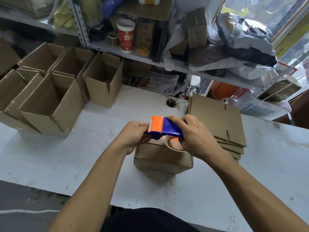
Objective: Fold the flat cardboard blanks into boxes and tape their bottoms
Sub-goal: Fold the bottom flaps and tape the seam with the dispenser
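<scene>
White and scuffed, the table [93, 158] fills most of what we see, with a cluttered metal shelf [133, 56] behind it at twelve o'clock, where a red paper cup [125, 35] stands. At ten o'clock a cluster of folded boxes [55, 84] sits open side up, packed against one another. At two o'clock a stack of flat cardboard blanks [219, 121] lies on the table, just beside the work. At the centre a box [163, 158] rests with its closed flaps upward, and we hold a blue and orange tape dispenser [164, 127] above it. Our right hand [195, 136] curls around the dispenser's blue handle, fingers wrapped over the top and thumb down by the tape roll [173, 145]. Our left hand [136, 136] pinches at the orange, toothed end of the dispenser, fingers curled; whether it grips a tape end we cannot tell. Both forearms reach in from six o'clock.
</scene>
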